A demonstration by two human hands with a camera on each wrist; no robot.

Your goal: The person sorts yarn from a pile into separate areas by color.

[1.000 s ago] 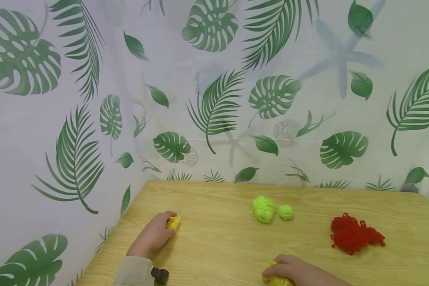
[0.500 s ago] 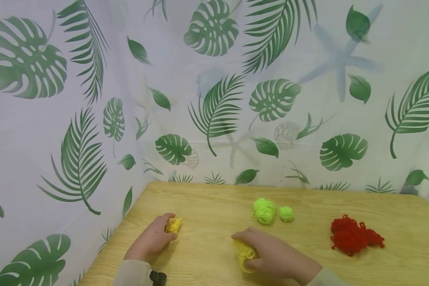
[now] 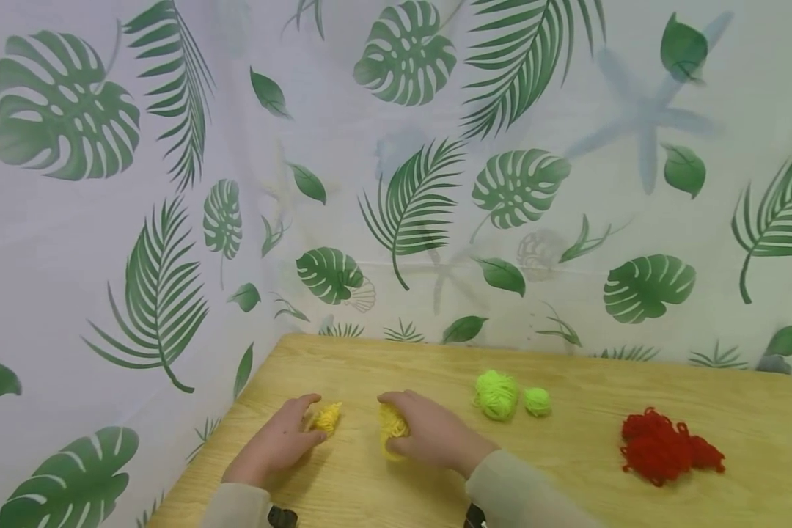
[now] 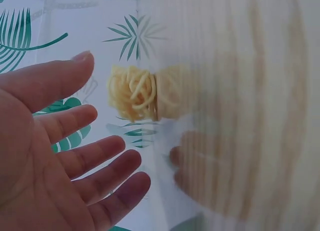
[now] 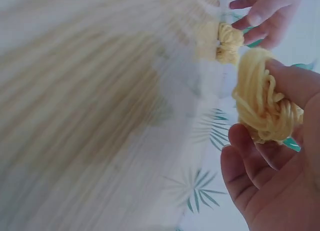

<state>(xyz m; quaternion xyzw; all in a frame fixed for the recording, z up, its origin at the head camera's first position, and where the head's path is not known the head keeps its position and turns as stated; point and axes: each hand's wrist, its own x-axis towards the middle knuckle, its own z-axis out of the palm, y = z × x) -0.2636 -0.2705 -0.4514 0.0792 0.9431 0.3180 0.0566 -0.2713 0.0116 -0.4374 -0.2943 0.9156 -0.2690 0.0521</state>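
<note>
Near the left side of the table, my left hand [image 3: 279,440] lies with thumb and fingers spread, right beside a small yellow yarn ball [image 3: 328,418]. In the left wrist view that yarn ball [image 4: 132,93] stands on the tabletop beyond the fingertips, with a gap between. My right hand [image 3: 438,438] holds a larger, loosely wound yellow yarn ball [image 3: 391,433], a short way right of the small one. The right wrist view shows the larger yarn ball [image 5: 262,98] pinched between thumb and fingers, close over the table.
A lime green yarn ball [image 3: 497,396] and a smaller green one [image 3: 537,402] sit at the back, right of my right hand. Farther right lies a tangled red yarn heap [image 3: 666,449]. A leaf-print cloth [image 3: 422,293] borders the wooden table [image 3: 567,477] behind and at left.
My right hand has carried the larger yellow yarn ball left and away from me, toward the small one. The left hand has drawn back slightly from the small ball.
</note>
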